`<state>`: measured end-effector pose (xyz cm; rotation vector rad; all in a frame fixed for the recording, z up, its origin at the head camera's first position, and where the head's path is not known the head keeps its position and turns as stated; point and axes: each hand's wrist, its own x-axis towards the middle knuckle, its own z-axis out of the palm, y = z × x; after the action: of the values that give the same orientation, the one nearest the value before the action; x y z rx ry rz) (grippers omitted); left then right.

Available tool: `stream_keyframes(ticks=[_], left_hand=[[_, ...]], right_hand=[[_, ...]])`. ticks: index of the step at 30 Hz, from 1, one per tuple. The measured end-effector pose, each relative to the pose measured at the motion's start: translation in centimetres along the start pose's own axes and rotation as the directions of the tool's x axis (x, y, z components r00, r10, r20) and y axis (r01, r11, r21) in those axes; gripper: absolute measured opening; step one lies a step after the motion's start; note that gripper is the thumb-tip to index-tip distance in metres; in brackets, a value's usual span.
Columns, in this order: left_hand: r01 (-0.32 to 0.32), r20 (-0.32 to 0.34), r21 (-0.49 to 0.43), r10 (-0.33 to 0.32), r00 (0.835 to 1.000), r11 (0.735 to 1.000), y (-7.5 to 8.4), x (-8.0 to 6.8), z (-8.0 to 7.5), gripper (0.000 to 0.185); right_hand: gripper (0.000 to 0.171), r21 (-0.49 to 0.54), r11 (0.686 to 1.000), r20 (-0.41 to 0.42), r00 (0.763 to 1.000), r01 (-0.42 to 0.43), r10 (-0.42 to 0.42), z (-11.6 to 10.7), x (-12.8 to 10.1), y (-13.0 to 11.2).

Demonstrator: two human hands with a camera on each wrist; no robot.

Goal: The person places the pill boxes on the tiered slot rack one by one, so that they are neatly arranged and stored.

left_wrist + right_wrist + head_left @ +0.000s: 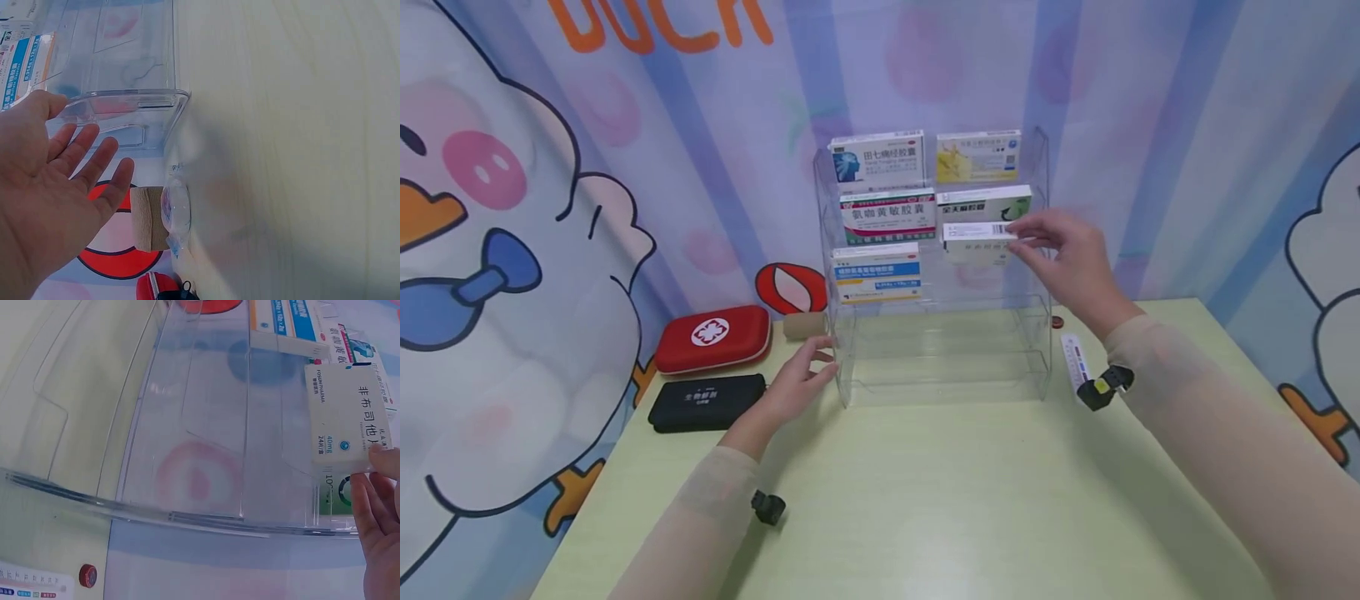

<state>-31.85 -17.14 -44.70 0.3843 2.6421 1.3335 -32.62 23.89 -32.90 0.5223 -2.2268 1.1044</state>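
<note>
A clear tiered acrylic rack point(942, 388) stands on the table, with medicine boxes on its upper tiers. My right hand point(1067, 254) pinches the right end of a white medicine box point(973, 243) between thumb and fingers, at the right of the third tier. In the right wrist view, that white box point(342, 419) overlaps a green-and-white box point(331, 494) behind it. My left hand point(796, 385) is at the rack's lower left side; its fingers are spread and loosely extended in the left wrist view, and contact is unclear. Left of the held box sits a blue-and-white box point(877, 275).
Left of the rack lie a red first-aid case point(713, 340), a black pouch point(706, 403) and a tan bandage roll point(805, 326). On the right are a white printed strip point(1073, 358) and a small dark red disc point(1057, 322). A cartoon curtain point(895, 75) hangs behind.
</note>
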Motion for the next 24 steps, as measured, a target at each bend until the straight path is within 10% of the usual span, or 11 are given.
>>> stream_keyframes(ticks=[24], left_hand=[[0.0, -0.011, 0.006, 0.0, 1.0, 1.0, 0.0, 0.1, -0.1, 0.05]], right_hand=[[0.032, -0.258, 0.963, 0.261, 0.954, -0.081, 0.15, 0.2, 0.3, -0.6]])
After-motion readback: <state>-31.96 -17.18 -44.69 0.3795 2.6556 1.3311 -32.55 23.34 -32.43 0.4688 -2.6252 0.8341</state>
